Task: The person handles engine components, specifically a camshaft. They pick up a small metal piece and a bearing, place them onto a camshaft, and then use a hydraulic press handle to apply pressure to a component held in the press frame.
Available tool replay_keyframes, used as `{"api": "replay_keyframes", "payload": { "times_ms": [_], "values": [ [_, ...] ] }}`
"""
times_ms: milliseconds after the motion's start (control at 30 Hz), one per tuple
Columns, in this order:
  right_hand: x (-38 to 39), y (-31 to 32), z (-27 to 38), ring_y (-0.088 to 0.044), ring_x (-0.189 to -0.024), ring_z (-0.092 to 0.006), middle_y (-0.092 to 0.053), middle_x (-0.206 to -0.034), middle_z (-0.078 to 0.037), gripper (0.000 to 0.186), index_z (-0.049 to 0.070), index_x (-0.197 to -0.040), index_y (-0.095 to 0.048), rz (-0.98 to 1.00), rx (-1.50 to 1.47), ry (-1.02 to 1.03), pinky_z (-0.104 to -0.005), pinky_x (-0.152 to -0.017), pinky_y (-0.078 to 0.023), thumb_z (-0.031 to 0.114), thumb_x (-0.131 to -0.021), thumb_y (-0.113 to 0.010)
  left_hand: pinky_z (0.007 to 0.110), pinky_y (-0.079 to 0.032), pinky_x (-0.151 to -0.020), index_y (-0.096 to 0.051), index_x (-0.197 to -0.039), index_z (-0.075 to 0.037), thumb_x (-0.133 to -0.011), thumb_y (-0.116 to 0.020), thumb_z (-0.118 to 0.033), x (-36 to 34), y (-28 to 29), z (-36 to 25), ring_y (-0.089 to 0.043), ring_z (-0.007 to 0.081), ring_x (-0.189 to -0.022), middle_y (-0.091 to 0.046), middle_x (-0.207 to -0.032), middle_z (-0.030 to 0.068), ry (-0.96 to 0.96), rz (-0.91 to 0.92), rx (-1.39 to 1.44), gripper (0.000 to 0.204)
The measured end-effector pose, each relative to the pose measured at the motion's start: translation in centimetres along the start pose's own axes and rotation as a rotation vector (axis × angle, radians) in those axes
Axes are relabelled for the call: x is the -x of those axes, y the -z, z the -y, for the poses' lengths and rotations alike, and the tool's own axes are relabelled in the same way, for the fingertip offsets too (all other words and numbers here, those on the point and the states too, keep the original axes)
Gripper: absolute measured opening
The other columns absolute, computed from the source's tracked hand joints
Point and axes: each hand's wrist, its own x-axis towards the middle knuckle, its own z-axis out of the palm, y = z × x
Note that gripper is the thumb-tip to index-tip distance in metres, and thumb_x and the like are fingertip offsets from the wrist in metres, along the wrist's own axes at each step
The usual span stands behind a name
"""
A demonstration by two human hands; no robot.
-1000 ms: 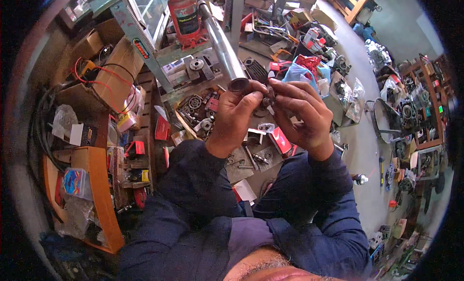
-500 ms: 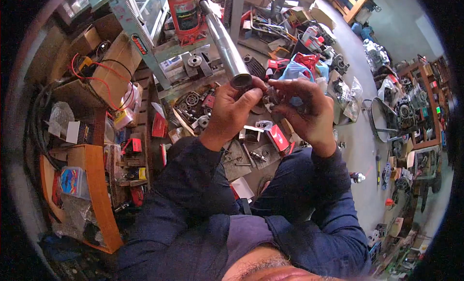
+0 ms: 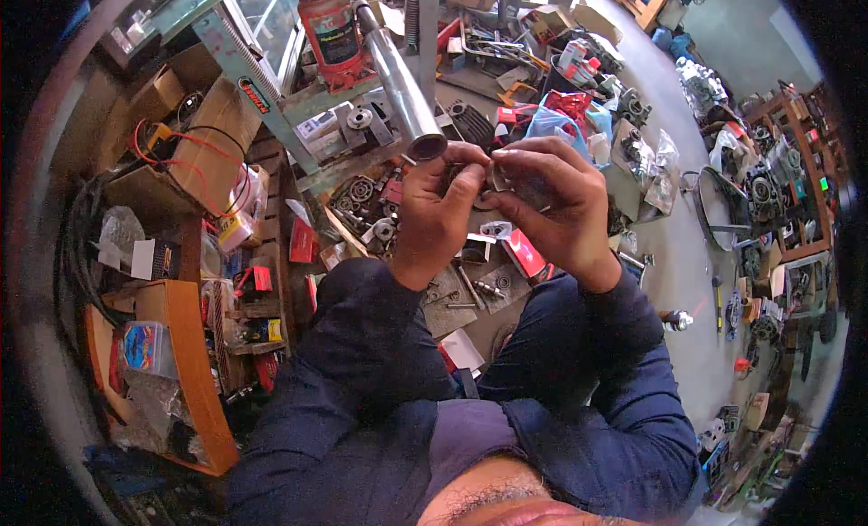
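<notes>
Both hands are appearing farther to the right of the shiny round steel tube [image 3: 396,83] than half a second ago, and the right thumb is coming nearer to the left hand [image 3: 439,211]. This left hand is staying almost closed, its thumb lying along the bent fingers. The right hand [image 3: 562,205] is remaining half open, curving thumb and fingers around a small greyish metal part [image 3: 495,177]. That part is showing only partly between both hands' fingertips; I cannot tell which hand is gripping it. Below them, a red-and-white cardboard box [image 3: 524,253] is lying among metal pieces.
</notes>
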Motion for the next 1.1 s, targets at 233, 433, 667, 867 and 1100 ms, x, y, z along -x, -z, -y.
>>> {"api": "replay_keyframes", "payload": {
  "times_ms": [233,433,667,867,1100],
  "values": [
    [0.3,-0.8,-0.2,-0.069,-0.091,-0.0189,-0.071,-0.1,-0.011,0.038,0.002,-0.107,-0.071,0.004,-0.093,-0.115,-0.031,-0.079,-0.055,0.004,-0.071,-0.084,0.031,-0.05,-0.069,-0.065,-0.094,-0.003,-0.088,-0.062,-0.005,-0.6,0.8,1.1,-0.062,0.0165,-0.075,-0.065,-0.086,0.0072,-0.383,-0.093,-0.326,0.007],
    [0.9,-1.1,-0.7,-0.069,-0.092,-0.0181,-0.071,-0.1,-0.01,0.037,0.0,-0.108,-0.07,0.009,-0.278,-0.269,-0.0313,-0.083,-0.055,0.002,-0.073,-0.082,0.032,-0.049,-0.072,-0.064,-0.092,-0.004,-0.087,-0.061,-0.004,-0.3,0.6,-0.3,-0.061,0.0191,-0.078,-0.063,-0.088,0.0085,-0.546,-0.121,-0.591,0.007],
    [1.1,-1.6,-1.5,-0.067,-0.099,-0.0198,-0.068,-0.108,-0.011,0.037,-0.003,-0.111,-0.068,-0.002,-0.377,-0.254,-0.0309,-0.088,-0.055,-0.004,-0.075,-0.079,0.032,-0.05,-0.071,-0.063,-0.094,-0.003,-0.089,-0.059,-0.005,0.0,0.8,-0.8,-0.062,0.0181,-0.076,-0.063,-0.088,0.0077,-0.465,-0.098,-0.642,0.007],
    [0.9,-1.7,-1.2,-0.067,-0.102,-0.0207,-0.068,-0.111,-0.012,0.04,-0.002,-0.113,-0.068,-0.002,-0.33,-0.24,-0.0311,-0.089,-0.054,-0.005,-0.075,-0.079,0.042,-0.048,-0.077,-0.063,-0.095,-0.002,-0.084,-0.06,-0.008,0.1,0.6,-0.9,-0.059,0.0322,-0.086,-0.06,-0.09,0.0141,-0.427,-0.097,-0.599,0.013],
    [0.9,-1.6,-1.4,-0.066,-0.103,-0.0193,-0.068,-0.117,-0.013,0.04,-0.002,-0.114,-0.068,-0.01,-0.349,-0.296,-0.0305,-0.089,-0.054,-0.005,-0.076,-0.077,0.03,-0.05,-0.067,-0.056,-0.111,-0.002,-0.089,-0.055,-0.005,0.1,1.3,-0.8,-0.06,0.015,-0.072,-0.061,-0.089,0.0082,-0.459,-0.028,-0.59,0.023]
  ]
}}
